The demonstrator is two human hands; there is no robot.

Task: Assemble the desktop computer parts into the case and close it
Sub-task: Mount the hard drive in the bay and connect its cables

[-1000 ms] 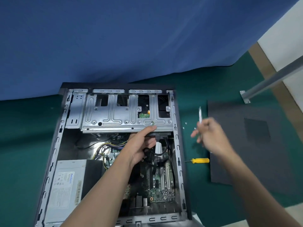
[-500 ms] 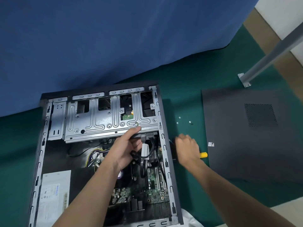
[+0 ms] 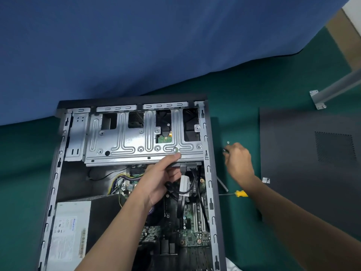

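The open computer case lies flat on the green mat, with the motherboard and power supply inside. A silver drive cage spans the far end. My left hand grips the cage's near edge, thumb on top and fingers curled underneath beside black cables. My right hand is outside the case on the mat, its fingertips pinching a small screw. Another loose screw lies just beyond. The dark side panel lies flat to the right.
A yellow-handled screwdriver and a thin grey tool lie on the mat between the case and the panel. A grey metal leg with a foot plate stands at the far right. A blue curtain hangs behind the case.
My right hand dropped from mid-air, where it held a thin pale tool, down beside the screwdriver, then moved forward to the loose screws. My left hand stayed on the drive cage.
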